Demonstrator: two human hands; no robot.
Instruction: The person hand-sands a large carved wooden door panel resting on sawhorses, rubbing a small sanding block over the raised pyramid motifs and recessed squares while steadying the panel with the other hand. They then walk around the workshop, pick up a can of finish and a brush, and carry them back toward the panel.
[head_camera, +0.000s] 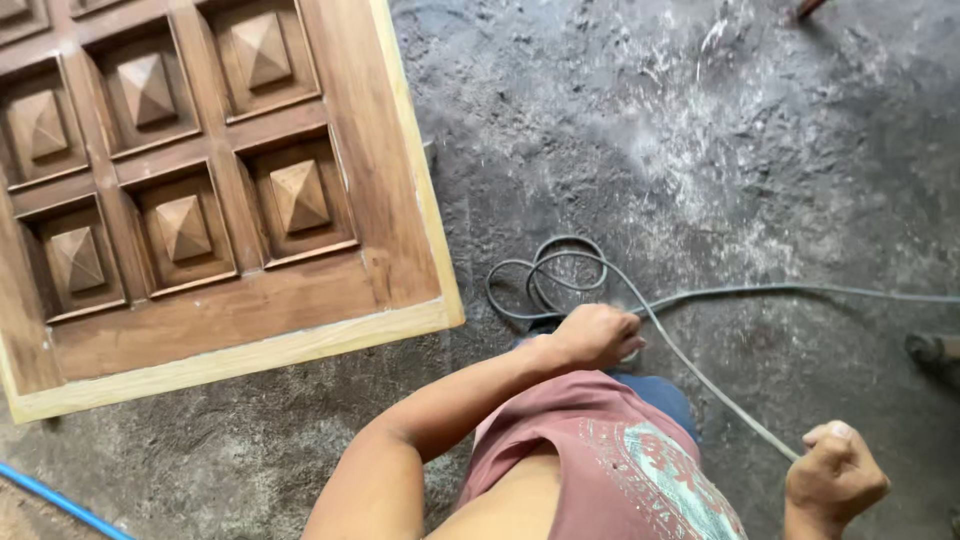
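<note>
A grey electric cable (700, 292) runs over the dusty floor from the right edge and coils in loops near the middle. My left hand (597, 335) is closed on the cable just below the loops. A straight length of the cable leads down to my right hand (835, 478), which is closed on it at the lower right. My pink shirt and bare arm fill the lower middle.
A wooden door panel (390, 180) with raised pyramid squares lies on the left over the grey dusty floor (760, 150). A blue hose (55, 500) crosses the lower left corner. A dark object (935, 350) sits at the right edge.
</note>
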